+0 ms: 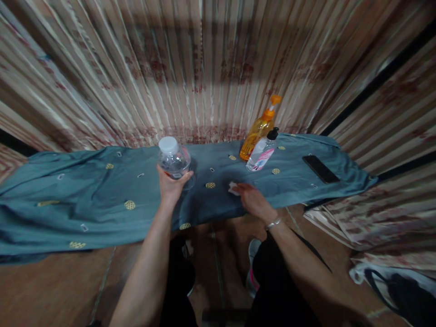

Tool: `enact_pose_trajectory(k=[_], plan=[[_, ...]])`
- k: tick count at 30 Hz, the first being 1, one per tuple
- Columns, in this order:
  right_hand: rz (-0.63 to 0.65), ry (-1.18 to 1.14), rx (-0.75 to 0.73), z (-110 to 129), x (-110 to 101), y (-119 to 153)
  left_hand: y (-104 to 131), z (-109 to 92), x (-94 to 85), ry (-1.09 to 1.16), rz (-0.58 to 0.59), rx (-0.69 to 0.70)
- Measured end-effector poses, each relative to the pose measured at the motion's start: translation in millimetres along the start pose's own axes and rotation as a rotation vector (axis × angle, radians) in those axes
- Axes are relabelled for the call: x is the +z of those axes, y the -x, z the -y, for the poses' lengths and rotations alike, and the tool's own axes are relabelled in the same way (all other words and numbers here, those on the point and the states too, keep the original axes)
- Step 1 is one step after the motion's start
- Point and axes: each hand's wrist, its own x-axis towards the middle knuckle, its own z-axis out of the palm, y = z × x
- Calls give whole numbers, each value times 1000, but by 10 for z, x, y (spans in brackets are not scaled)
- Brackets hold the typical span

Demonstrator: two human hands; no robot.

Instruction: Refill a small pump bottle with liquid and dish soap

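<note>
I counted three bottles on the far cloth, namely one clear water bottle [174, 160], one orange pump bottle [259, 128] and one small clear pump bottle [262, 154], plus one black phone [320, 169] at right.

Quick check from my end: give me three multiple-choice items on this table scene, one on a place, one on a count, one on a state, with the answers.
1. Where does the black phone lie?
A. right end of the blue cloth
B. beside the water bottle
C. on the floor

2. How many pump bottles stand at the back?
A. one
B. two
C. four

3. What is the left hand doing?
A. resting flat
B. gripping the water bottle
C. holding the phone

Answers: 1 A, it lies near the cloth's right edge. 2 B, an orange pump bottle and a clear pump bottle. 3 B, its fingers wrap the capped bottle; the right hand touches a small white piece.
</note>
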Motion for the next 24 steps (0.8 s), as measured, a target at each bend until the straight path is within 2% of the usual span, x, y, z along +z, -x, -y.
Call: enact_pose_trajectory(k=[1,3,5,7,12,14,16,18,20,22,24], plan=[[11,49,124,-134,-56,51,-6,14,-4,-4,2,-8],[-5,99,244,-338,-132,101,-15,42,-16,-20,-5,-22],[-31,119,287,-428,-149,59,-20,77,-32,-56,-7,-35],[-56,124,298,-418,-122,-92,-24,118,-50,-97,5,-48],[-107,104,243,-142,-50,-818,-36,205,-70,-126,35,-55],[-100,84,168,57,-33,-1064,-39,209,-66,-122,36,-62],[-84,54,48,295,6,-1163,-38,194,-60,-115,41,-70],[-62,23,-98,516,69,-1084,-31,168,-55,-113,37,-74],[-26,-3,-231,624,125,-861,-21,144,-54,-128,32,-85],[16,-19,-341,544,130,-570,-12,128,-57,-144,30,-90],[33,33,-289,268,54,-288,-6,123,-61,-153,34,-84]])
